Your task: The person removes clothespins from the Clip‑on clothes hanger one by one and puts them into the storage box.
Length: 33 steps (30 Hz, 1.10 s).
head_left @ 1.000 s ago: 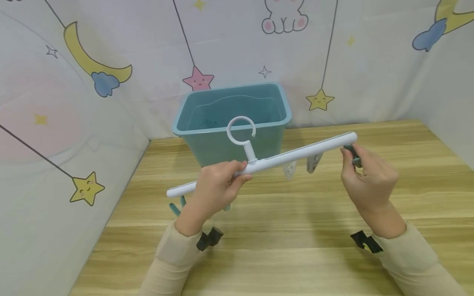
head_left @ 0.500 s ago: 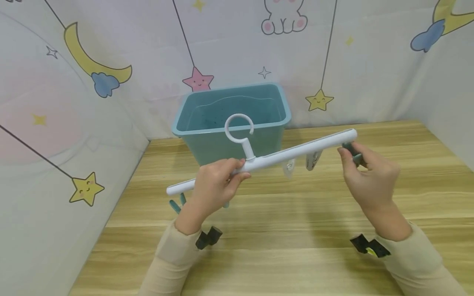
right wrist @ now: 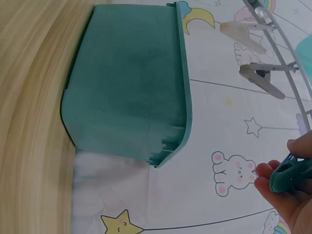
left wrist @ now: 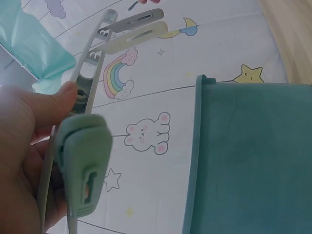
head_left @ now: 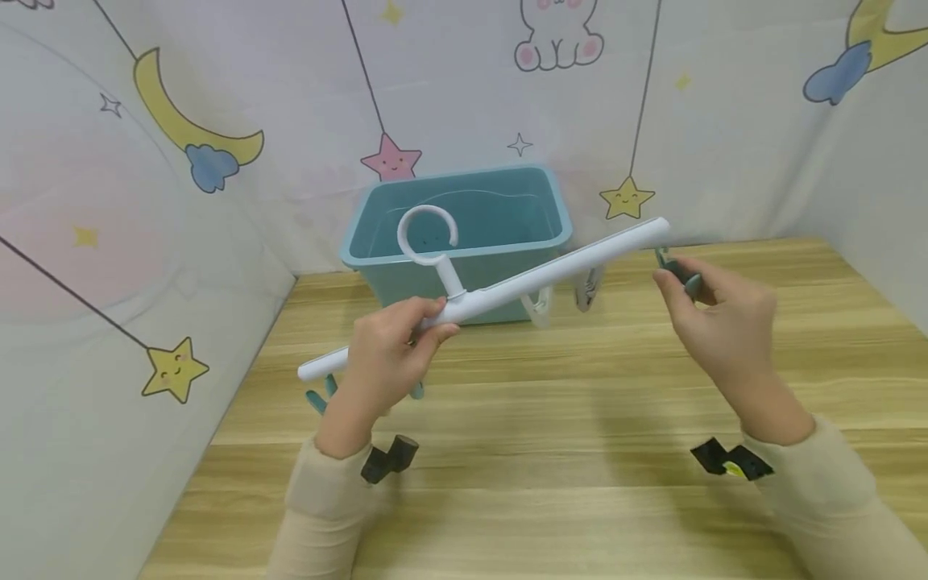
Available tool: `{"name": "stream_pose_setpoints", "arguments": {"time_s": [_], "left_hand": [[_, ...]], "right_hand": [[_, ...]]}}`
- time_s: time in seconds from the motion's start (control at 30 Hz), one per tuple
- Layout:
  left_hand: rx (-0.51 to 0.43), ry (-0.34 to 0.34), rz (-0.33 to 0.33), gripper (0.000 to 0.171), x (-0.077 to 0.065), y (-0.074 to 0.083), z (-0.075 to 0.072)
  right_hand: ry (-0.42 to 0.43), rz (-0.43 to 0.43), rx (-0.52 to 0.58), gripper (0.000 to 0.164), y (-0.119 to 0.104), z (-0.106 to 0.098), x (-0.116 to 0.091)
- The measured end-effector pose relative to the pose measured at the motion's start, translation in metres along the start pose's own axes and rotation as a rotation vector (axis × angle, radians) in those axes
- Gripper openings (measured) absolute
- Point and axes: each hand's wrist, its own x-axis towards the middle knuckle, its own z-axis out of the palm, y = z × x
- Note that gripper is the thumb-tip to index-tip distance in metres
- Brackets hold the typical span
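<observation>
A white clip hanger [head_left: 558,270] with a round hook is held aloft, tilted up to the right. My left hand [head_left: 387,350] grips its bar just left of the hook. Under the bar hang a pale clip [head_left: 538,310] and a grey clip [head_left: 587,288]. A green clip [left wrist: 85,165] sits close by the left hand, and another green clip's handles [head_left: 317,400] poke out below the left end. My right hand [head_left: 728,338] pinches a dark green clip [head_left: 681,275] between thumb and fingers, just below the bar's right end with a small gap between.
Behind the hanger, a teal plastic bin [head_left: 457,258] stands on the wood-grain table [head_left: 551,483] against a patterned cloth backdrop [head_left: 464,89]. The hanger's hook overlaps the bin's front rim in the head view.
The left hand has carried the hanger left and its right end has risen. The green clip in the right hand, earlier right at the bar's end, is now apart from it.
</observation>
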Motion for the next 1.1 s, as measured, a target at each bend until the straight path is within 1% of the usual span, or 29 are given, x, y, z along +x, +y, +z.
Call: {"name": "stream_pose_setpoints", "arguments": {"time_s": [0.07,0.13,0.2,0.37,0.43,0.5,0.57,0.67,0.83,0.9,0.97,1.1], "left_hand": [[0.000,0.000,0.002,0.028,0.000,-0.002,-0.005],[-0.004,-0.005,0.004,0.028,0.000,-0.004,-0.010],[-0.015,-0.013,0.002,0.028,0.000,-0.005,-0.014],[-0.020,-0.027,-0.011,0.031,-0.001,-0.008,-0.022],[-0.014,-0.033,-0.016,0.031,-0.002,-0.008,-0.025],[-0.012,-0.041,-0.024,0.029,-0.002,-0.008,-0.027],[-0.024,-0.049,-0.027,0.027,-0.002,-0.008,-0.027],[-0.037,-0.062,-0.031,0.025,-0.002,-0.008,-0.028],[-0.048,-0.077,-0.039,0.024,-0.002,-0.008,-0.030],[-0.048,-0.084,-0.048,0.024,-0.003,-0.008,-0.031],[-0.048,-0.086,-0.054,0.023,-0.003,-0.008,-0.032],[-0.064,-0.086,-0.057,0.023,-0.004,-0.008,-0.034]], "right_hand": [[-0.042,0.022,0.012,0.015,0.003,0.002,0.007],[-0.094,0.068,0.032,0.016,0.006,0.005,0.015],[-0.165,0.151,0.037,0.020,0.009,0.007,0.024],[-0.363,0.405,0.063,0.032,0.014,0.017,0.047],[-0.419,0.472,0.079,0.038,0.015,0.023,0.056],[-0.466,0.521,0.125,0.044,0.017,0.031,0.066],[-0.493,0.543,0.162,0.047,0.018,0.039,0.073],[-0.525,0.538,0.187,0.046,0.020,0.050,0.082],[-0.566,0.507,0.103,0.045,0.019,0.066,0.091],[-0.578,0.495,0.088,0.044,0.018,0.073,0.094],[-0.589,0.490,0.099,0.043,0.017,0.079,0.096],[-0.603,0.498,0.161,0.042,0.019,0.093,0.099]]}}
